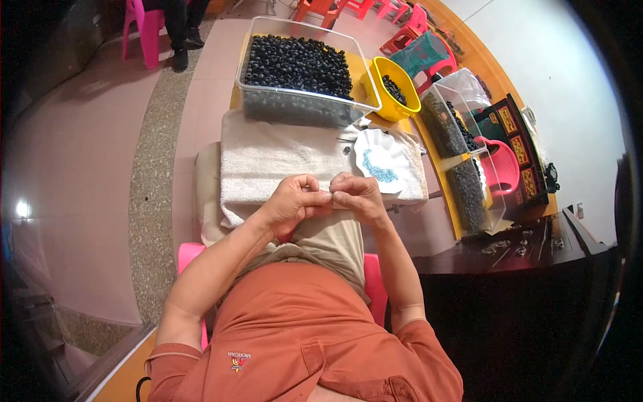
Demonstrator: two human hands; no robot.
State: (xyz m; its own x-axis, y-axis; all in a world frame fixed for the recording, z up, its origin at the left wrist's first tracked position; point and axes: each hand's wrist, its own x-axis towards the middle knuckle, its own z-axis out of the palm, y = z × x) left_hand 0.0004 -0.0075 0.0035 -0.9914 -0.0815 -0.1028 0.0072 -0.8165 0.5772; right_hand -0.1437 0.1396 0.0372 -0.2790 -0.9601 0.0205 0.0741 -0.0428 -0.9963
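Note:
My left hand (295, 199) and my right hand (360, 194) meet fingertip to fingertip above my lap, near the edge of a white towel (281, 157). Both are closed in a pinch. Whatever lies between the fingertips is too small to make out. Just beyond my right hand, a white scalloped dish (370, 139) on the towel holds small glittering blue pieces (380, 171). A small dark piece (347, 150) lies on the towel left of the dish.
Behind the towel stands a large clear bin (308, 114) full of small black round pieces. A yellow basin (376, 80) beside it holds more. Further right are clear boxes (469, 191) of dark pieces and pink chairs (499, 164). A person's legs (177, 30) show at far left.

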